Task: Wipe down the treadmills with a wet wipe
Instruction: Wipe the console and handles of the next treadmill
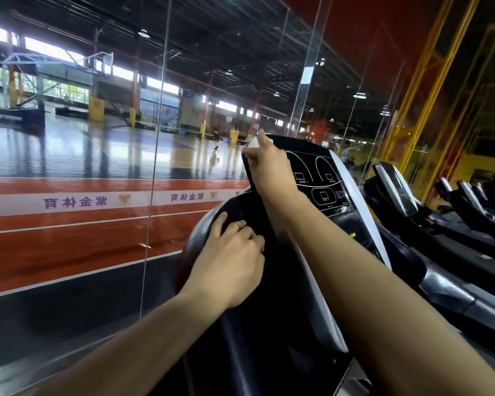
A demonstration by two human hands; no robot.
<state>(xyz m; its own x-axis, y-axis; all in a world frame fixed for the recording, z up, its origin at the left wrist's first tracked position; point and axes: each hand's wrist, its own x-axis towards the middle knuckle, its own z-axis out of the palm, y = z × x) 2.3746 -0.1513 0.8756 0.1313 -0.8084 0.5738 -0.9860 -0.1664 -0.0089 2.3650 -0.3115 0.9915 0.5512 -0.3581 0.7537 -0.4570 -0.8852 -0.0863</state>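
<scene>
The treadmill console, a black panel with white outlined markings and a white side trim, rises in front of me at centre right. My right hand reaches up to its top left corner and pinches a small white wet wipe against the panel edge. Lower down, my left hand rests with curled fingers on the rounded dark grey left side of the treadmill's front housing. Most of the wipe is hidden behind the fingers.
A tall glass wall stands close on the left and ahead, with a glossy sports court behind it. More treadmills line up to the right, near yellow steel posts.
</scene>
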